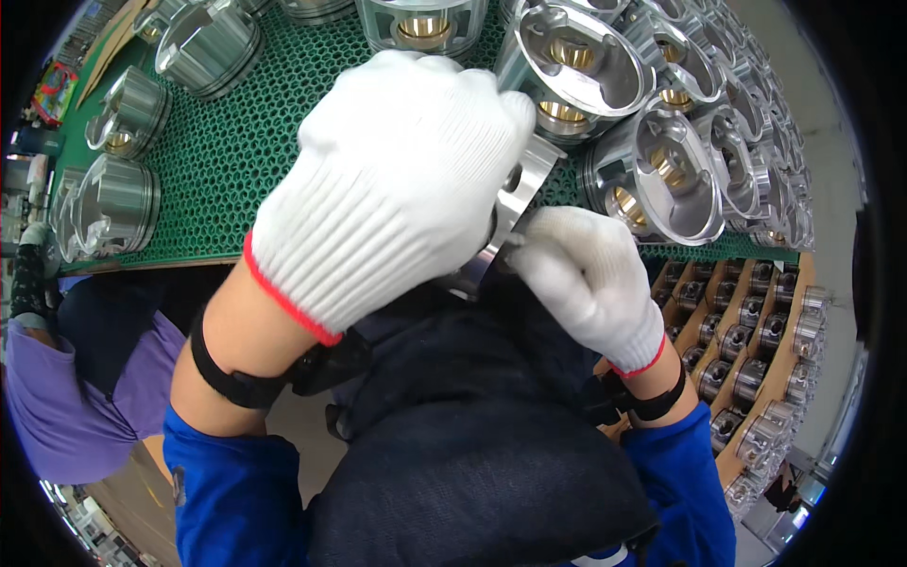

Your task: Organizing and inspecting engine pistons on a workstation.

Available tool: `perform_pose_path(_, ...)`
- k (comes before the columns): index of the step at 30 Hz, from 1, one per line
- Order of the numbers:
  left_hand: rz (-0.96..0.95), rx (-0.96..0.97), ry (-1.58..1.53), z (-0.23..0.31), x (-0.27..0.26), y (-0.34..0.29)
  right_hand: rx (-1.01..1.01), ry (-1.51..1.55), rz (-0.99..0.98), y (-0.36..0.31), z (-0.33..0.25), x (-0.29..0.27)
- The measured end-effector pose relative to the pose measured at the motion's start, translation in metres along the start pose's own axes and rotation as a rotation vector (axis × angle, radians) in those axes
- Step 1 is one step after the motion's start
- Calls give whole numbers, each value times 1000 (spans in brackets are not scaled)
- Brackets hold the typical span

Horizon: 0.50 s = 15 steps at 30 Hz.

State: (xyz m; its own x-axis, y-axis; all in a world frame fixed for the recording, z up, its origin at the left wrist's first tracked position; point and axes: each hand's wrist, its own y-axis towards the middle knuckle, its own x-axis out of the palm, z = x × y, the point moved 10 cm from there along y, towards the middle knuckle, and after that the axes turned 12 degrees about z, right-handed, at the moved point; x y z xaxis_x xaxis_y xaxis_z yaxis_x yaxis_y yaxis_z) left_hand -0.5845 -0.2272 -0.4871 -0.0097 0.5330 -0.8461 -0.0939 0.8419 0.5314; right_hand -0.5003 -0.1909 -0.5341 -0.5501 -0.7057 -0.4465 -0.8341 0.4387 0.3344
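Observation:
A shiny metal piston [531,175] is tilted between my two hands at the near edge of the green mat. My left hand [397,161], in a white knit glove with a red cuff, wraps over it from above and hides most of it. Against its lower right side, my right hand [590,279], gloved the same way, is closed with thumb and fingers together. Whatever small thing its fingertips may hold is hidden. Just right of the held piston stands another piston [652,175] with a brass-coloured bushing in its pin bore.
Pistons crowd the right of the green perforated mat [227,180]; a few more, such as one piston [118,203], stand at its left. Below right, a wooden rack [746,354] holds rows of pistons. A person in purple [85,397] is at the left.

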Motion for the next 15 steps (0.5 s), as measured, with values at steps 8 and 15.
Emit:
perform_pose_path(8,-110,24,-28,-4,12,13,-289,-563,-281,-14,-20,23)
perform_pose_path(15,174,-288,-425,-61,-30,-20,-73,-304,-77,-28,-7,-15)
